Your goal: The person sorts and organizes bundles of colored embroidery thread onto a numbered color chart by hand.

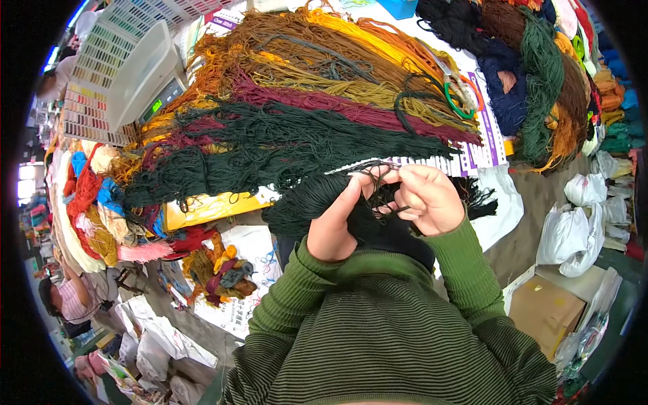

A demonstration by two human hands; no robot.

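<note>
- Nearest me, my green striped sweater [378, 337] fills the bottom centre of the frame.
- Upper left, one weighing scale [145, 74] sits beside heaped yarn.
- Centre left, one dark green skein [300, 202] lies crosswise, long axis left to right. Its bulk is left of both hands, nearer my left.
- My left hand [332, 226] is closed on the skein, fingertips pinching.
- My right hand [432, 200], just beside it, pinches the skein's loose strands [378, 170] in a narrow grip.

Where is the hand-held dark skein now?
Head view, centre: the dark skein is held between the left hand and right hand, below the yarn pile.
</note>
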